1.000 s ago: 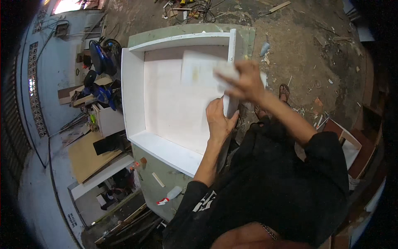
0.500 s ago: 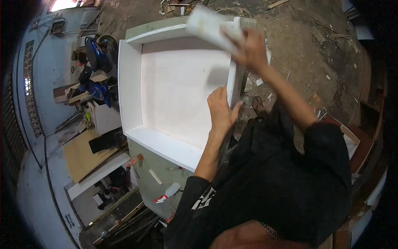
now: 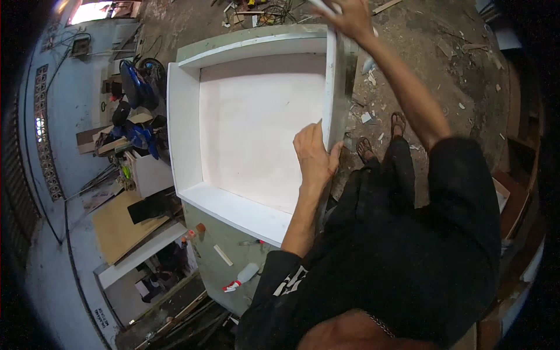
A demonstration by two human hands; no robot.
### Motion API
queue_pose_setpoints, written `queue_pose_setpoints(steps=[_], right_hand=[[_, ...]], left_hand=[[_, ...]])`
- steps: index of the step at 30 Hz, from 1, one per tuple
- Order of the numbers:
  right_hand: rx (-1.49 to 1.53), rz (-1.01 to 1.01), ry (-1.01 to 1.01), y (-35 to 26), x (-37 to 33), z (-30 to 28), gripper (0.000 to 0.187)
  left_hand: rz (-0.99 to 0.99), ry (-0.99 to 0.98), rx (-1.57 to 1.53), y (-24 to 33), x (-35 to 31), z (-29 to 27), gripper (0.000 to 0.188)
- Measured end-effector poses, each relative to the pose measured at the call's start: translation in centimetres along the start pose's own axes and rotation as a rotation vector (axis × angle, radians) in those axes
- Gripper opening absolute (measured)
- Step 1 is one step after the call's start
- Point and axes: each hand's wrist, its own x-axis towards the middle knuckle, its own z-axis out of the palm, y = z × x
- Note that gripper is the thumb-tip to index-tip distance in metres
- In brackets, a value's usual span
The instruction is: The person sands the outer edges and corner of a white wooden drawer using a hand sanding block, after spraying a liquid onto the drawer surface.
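Note:
A white open box like a drawer (image 3: pixel 182 125), with low walls round a pale flat bottom, lies on a greenish worktable (image 3: pixel 219 236). My left hand (image 3: pixel 315 153) is closed over its right-hand wall, fingers on the inner side and thumb outside. Beyond the box's far right corner, my right hand (image 3: pixel 352 18) is raised at the picture's upper edge. It grips a flat white piece (image 3: pixel 324 6), mostly cut off by that edge, so its kind does not show.
A spray bottle (image 3: pixel 244 275) with a red and white head and a thin pale strip (image 3: pixel 223 255) lie on the worktable. Boards (image 3: pixel 125 224) and a blue motorbike (image 3: pixel 139 81) stand along the left wall. Scraps (image 3: pixel 366 117) litter the floor to the right.
My right hand has moved up and away with the white piece, from over the box's far right corner to the picture's upper edge. My left hand stays on the wall.

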Motion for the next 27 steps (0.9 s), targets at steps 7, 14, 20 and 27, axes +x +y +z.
queue_pose_setpoints(steps=[7, 14, 20, 27], right_hand=[[0.526, 0.582, 0.077, 8.2, -2.5, 2.7, 0.046], [0.532, 0.458, -0.018, 1.3, -4.4, -3.6, 0.053], [0.494, 0.124, -0.009, -1.4, -1.3, -3.2, 0.055], [0.139, -0.11, -0.087, -4.6, -8.8, -2.8, 0.057]], left_hand=[[-0.093, -0.07, 0.014, -0.1, -0.1, 0.3, 0.064], [-0.141, -0.091, -0.035, 0.2, 0.3, 0.2, 0.06], [-0.163, -0.091, -0.05, 0.0, 0.5, 0.2, 0.059], [-0.155, -0.114, -0.083, 0.3, 1.0, -0.1, 0.058]])
